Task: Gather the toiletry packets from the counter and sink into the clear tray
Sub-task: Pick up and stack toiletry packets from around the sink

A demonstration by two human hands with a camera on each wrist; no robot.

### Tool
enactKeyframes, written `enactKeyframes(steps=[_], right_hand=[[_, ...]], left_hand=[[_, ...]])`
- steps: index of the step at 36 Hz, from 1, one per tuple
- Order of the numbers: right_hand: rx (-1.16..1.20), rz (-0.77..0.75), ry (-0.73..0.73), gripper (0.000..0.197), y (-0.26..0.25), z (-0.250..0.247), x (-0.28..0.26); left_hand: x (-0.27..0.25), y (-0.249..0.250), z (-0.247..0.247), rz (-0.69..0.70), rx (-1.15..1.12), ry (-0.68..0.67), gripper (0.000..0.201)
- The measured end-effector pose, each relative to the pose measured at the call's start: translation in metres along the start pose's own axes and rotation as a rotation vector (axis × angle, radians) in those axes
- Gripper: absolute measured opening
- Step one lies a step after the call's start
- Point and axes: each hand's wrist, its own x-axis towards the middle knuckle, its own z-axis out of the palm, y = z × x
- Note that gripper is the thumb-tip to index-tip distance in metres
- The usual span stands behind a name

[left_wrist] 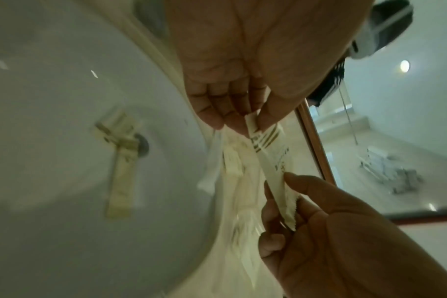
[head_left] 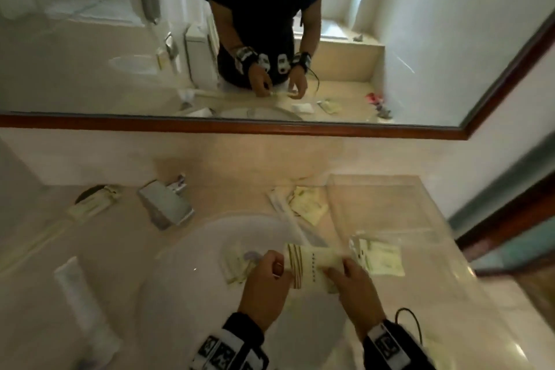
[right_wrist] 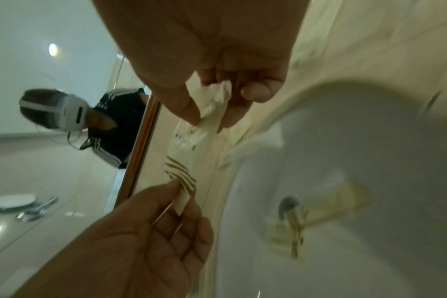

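Note:
Over the white sink [head_left: 186,279] both hands hold one cream packet with brown stripes [head_left: 312,264]. My left hand [head_left: 279,267] pinches its striped end [left_wrist: 253,125]. My right hand [head_left: 336,270] pinches the other end [right_wrist: 212,104]. Two more cream packets [head_left: 237,264] lie crossed in the basin by the drain [left_wrist: 143,145]. The clear tray [head_left: 390,189] stands on the counter to the right. Another packet [head_left: 381,255] lies at its near edge; blur hides whether it is inside. Several packets [head_left: 306,204] lie left of the tray.
A chrome faucet [head_left: 168,204] stands behind the sink. A packet [head_left: 93,204] rests at the far left of the counter and a white tube [head_left: 81,303] lies near the left front. A wood-framed mirror [head_left: 270,126] lines the wall.

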Motion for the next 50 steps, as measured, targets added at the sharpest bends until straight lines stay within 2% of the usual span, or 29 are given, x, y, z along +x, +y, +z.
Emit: enactKeyframes(steps=[4,7,9,13,17,22,26,30,35,39,41,45,47,50], right_hand=[[-0.001,0.074,0.119,0.004,0.040,-0.070,0.016],[0.028,0.106,0.183,0.020,0.061,-0.108,0.032],[0.065,0.106,0.213,0.024,0.073,-0.126,0.047],[0.059,0.119,0.214,0.022,0.089,-0.145,0.081],[0.027,0.169,0.173,0.025,0.097,-0.143,0.112],[-0.031,0.228,0.153,0.035,0.104,-0.126,0.137],[-0.173,0.224,0.148,0.041,0.103,-0.119,0.144],[-0.232,0.180,0.158,0.041,0.106,-0.121,0.151],[-0.251,0.139,0.195,0.053,0.103,-0.126,0.143],[-0.237,-0.005,0.188,0.040,0.090,-0.128,0.132],[-0.298,-0.128,0.132,0.026,0.078,-0.123,0.127],[-0.429,-0.278,-0.005,0.011,0.048,-0.099,0.120],[-0.472,-0.322,-0.040,0.009,0.032,-0.085,0.122],[-0.559,-0.354,-0.098,0.020,0.009,-0.061,0.132]], left_hand=[[0.015,0.019,0.079,0.043,0.043,-0.092,0.013],[0.028,0.028,0.128,0.042,0.059,-0.106,0.012],[0.036,0.032,0.154,0.012,0.058,-0.092,0.012],[0.056,0.034,0.190,-0.010,0.110,-0.036,0.026],[0.070,0.028,0.202,-0.034,0.268,-0.067,0.020],[0.082,0.019,0.205,-0.022,0.429,-0.033,0.031],[0.088,0.018,0.206,0.007,0.536,-0.003,0.035],[0.090,0.020,0.205,-0.027,0.556,0.002,0.031],[0.087,0.023,0.202,-0.035,0.507,-0.020,0.032],[0.082,0.028,0.186,-0.029,0.386,-0.013,0.032],[0.081,0.030,0.170,-0.027,0.326,-0.004,0.031],[0.083,0.029,0.138,0.001,0.319,0.002,0.032],[0.088,0.031,0.123,0.005,0.347,0.005,0.034],[0.102,0.036,0.096,0.009,0.373,0.019,0.036]])
